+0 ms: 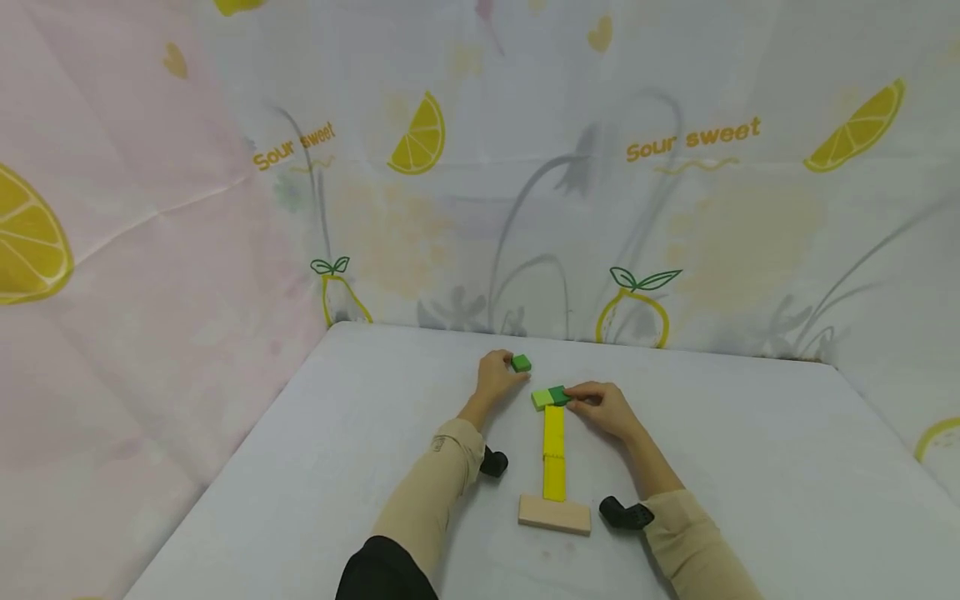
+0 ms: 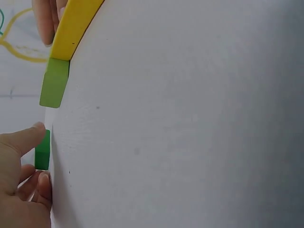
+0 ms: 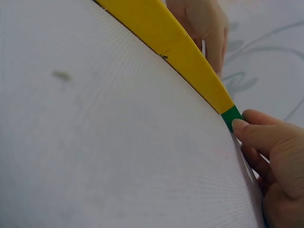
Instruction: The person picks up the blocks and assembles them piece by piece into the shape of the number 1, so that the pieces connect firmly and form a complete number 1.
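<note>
My left hand (image 1: 498, 375) pinches a green block (image 1: 521, 363) between thumb and fingers, just beyond the other blocks. With thumb and forefinger my right hand (image 1: 606, 407) grips a dark green block (image 1: 558, 395), which lies side by side with a light green block (image 1: 542, 400). Both of these sit at the far end of two yellow blocks (image 1: 553, 454) laid end to end. Across the near end lies a plain wooden block (image 1: 555, 514). In the left wrist view the light green block (image 2: 54, 85) touches the yellow one; the dark green block is not visible there.
All the blocks lie on a white-covered table (image 1: 300, 467). A printed cloth (image 1: 510, 208) with lemon pictures hangs behind the far edge. Black devices, one on the left wrist (image 1: 493, 462) and one on the right wrist (image 1: 626, 513), stick out toward the yellow blocks.
</note>
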The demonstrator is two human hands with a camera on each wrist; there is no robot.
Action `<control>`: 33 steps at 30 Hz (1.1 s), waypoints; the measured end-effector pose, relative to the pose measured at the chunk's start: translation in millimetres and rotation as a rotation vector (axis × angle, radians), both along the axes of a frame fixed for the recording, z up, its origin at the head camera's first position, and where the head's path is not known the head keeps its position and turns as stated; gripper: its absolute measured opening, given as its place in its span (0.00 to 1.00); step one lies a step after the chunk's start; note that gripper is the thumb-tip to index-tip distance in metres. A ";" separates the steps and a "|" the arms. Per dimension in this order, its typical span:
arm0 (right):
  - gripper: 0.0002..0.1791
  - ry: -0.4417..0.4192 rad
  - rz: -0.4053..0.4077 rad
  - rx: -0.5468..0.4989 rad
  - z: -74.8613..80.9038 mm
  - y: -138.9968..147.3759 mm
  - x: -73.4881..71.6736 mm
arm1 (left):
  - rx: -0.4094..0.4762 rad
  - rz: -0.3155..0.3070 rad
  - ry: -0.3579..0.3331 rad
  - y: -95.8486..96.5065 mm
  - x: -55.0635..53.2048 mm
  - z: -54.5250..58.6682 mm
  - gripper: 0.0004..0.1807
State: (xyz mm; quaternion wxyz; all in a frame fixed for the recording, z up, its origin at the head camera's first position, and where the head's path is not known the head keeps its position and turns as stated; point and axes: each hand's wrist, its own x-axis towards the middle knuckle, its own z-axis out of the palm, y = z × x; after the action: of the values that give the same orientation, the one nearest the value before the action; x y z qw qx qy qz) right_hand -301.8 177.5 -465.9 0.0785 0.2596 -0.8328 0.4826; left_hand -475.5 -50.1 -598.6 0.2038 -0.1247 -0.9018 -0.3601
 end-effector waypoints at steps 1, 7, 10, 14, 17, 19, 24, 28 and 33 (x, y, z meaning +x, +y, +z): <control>0.11 -0.002 -0.002 0.002 0.2 0.5 0.2 | -0.011 0.023 -0.019 2.2 -9.4 -9.3 0.34; 0.12 -0.025 -0.010 0.013 -0.6 0.5 -0.4 | -0.009 0.074 -0.067 3.4 -12.7 -13.0 0.29; 0.12 -0.024 -0.012 0.015 -1.0 -0.4 -2.2 | 0.005 0.053 -0.092 1.0 -1.5 1.6 0.24; 0.12 -0.020 -0.019 0.018 -1.3 -0.7 -2.6 | 0.059 0.000 -0.073 -2.9 12.8 15.3 0.20; 0.11 -0.013 -0.033 0.033 1.2 -0.6 0.7 | 0.106 -0.049 -0.038 -5.2 28.7 28.4 0.20; 0.11 -0.008 -0.031 0.030 6.5 -2.5 5.4 | 0.139 -0.090 -0.076 -7.5 51.4 53.6 0.20; 0.11 -0.010 -0.015 0.027 26.2 -9.2 19.6 | 0.194 -0.123 -0.198 -10.8 125.6 134.5 0.18; 0.11 -0.020 -0.028 0.034 34.0 -11.2 25.0 | 0.181 -0.148 -0.173 -14.6 152.3 158.4 0.16; 0.12 -0.036 -0.020 0.022 35.6 -11.9 25.2 | 0.164 -0.175 -0.213 -24.3 153.4 155.1 0.16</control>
State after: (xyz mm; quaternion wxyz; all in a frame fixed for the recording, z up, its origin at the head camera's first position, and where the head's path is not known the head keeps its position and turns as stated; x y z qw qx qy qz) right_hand -276.5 165.6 -430.2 0.0658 0.2433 -0.8419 0.4772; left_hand -322.1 -74.4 -443.6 0.0846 -0.1468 -0.8716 -0.4600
